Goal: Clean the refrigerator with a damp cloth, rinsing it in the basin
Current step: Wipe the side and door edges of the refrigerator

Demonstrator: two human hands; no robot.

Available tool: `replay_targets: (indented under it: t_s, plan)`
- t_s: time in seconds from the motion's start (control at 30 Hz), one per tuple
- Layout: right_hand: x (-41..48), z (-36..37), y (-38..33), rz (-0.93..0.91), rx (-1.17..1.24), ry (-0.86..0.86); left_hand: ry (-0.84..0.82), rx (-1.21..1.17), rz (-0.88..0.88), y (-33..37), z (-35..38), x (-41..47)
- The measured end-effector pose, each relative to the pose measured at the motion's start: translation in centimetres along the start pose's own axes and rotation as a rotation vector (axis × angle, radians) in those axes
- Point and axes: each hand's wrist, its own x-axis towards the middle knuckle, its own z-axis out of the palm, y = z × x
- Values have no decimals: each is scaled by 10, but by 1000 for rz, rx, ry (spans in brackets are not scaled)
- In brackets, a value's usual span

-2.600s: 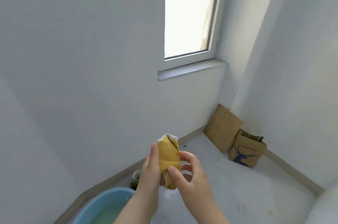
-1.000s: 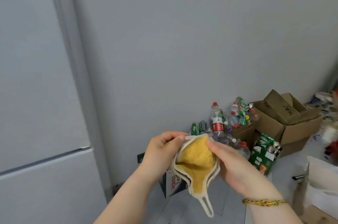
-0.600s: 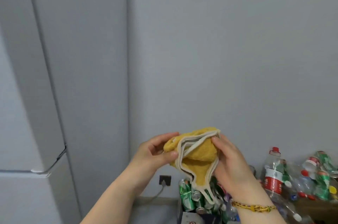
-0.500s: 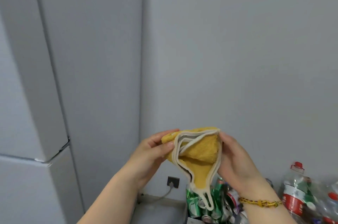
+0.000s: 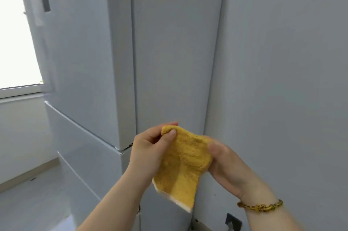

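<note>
A yellow cloth (image 5: 180,164) with a pale edge hangs spread between both hands at chest height. My left hand (image 5: 150,147) pinches its upper left corner between thumb and fingers. My right hand (image 5: 224,161) grips its right edge; that hand is blurred. Just behind the cloth stands the tall white refrigerator (image 5: 169,51), seen at its corner, with its side panel facing me and its doors on the left. The basin is out of view.
A grey wall (image 5: 282,80) runs along the right of the refrigerator, with a wall socket (image 5: 233,221) low down. A bright window (image 5: 17,33) is at the far left above bare floor (image 5: 28,202).
The view has swung left from the bottles and boxes to the refrigerator's side. The bunched cloth has been opened out flat between my hands.
</note>
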Motion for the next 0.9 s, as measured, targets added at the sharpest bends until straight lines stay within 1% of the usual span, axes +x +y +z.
replay_targets:
  t_s: [0.03,0.07,0.17,0.23,0.3,0.33,0.37,0.4,0.47,0.5,0.53,0.57,0.63,0.7,0.73,0.83,0.9]
  plan:
    - [6,9,-2,4,-88,27,50,48,43,5,-2,1]
    - [10,16,-3,7,-128,64,85,79,70,7,-4,2]
    - [26,28,-11,-59,-110,184,147,116,53,11,-12,12]
    - [35,32,-16,-107,-52,232,92,133,-15,13,-19,20]
    - [43,36,-23,-127,-37,246,-18,157,-88,17,-26,26]
    - [47,37,-25,-136,-36,254,-53,184,-94,19,-28,27]
    - [56,39,-28,-165,-47,268,-52,237,-61,22,-30,30]
    - [63,42,-31,-210,-62,311,-17,292,-5,23,-31,33]
    - [78,49,-28,-360,-136,517,94,356,110,27,-34,41]
    - [77,55,-25,-451,-201,644,145,361,140,30,-33,42]
    - [78,66,-22,-571,-271,719,185,348,165,35,-35,47]
    - [79,76,-16,-688,-346,727,218,328,187,39,-36,53]
    - [85,93,-5,-836,-585,657,257,297,214,48,-39,66]
    - [102,100,3,-908,-829,637,266,278,228,58,-39,78]
    - [109,101,2,-916,-879,636,251,269,230,62,-39,81]
    - [133,104,-18,-965,-815,616,208,269,245,77,-35,92]
    - [148,103,-33,-1065,-713,556,202,269,284,88,-33,99]
